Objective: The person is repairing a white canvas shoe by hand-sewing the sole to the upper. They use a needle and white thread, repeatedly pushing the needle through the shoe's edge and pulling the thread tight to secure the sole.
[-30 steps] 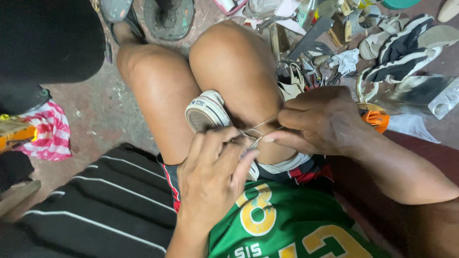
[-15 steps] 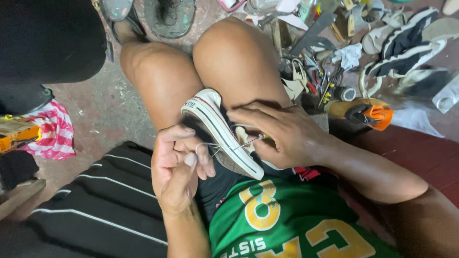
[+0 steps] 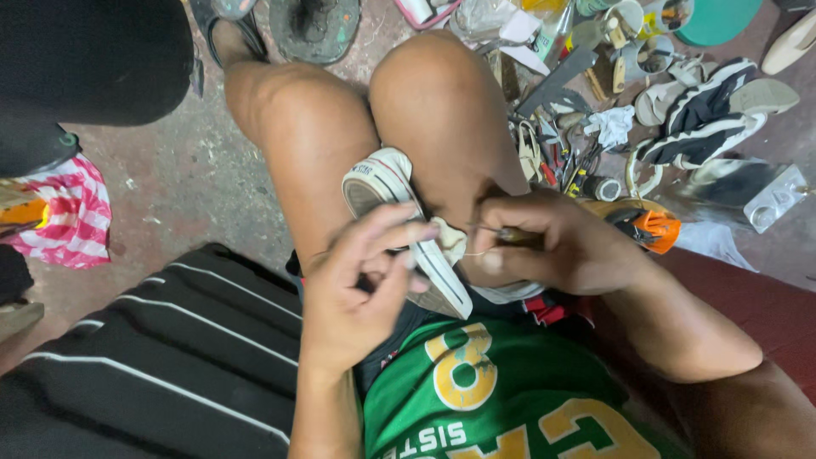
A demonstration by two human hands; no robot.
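White sneaker (image 3: 399, 221) lies sole-up on the lap, wedged between the thighs. Left hand (image 3: 361, 285) fingers curled loosely against its sole edge. Right hand (image 3: 552, 246) clenched around a slim wooden-handled tool (image 3: 510, 234), tip at the shoe's side

1. Heel label (image 3: 367, 169): small white rubber patch with dark print, on the back of the sneaker between the knees.
2. Clear plastic package (image 3: 769, 194): flat blister pack, lying on the floor at far right.
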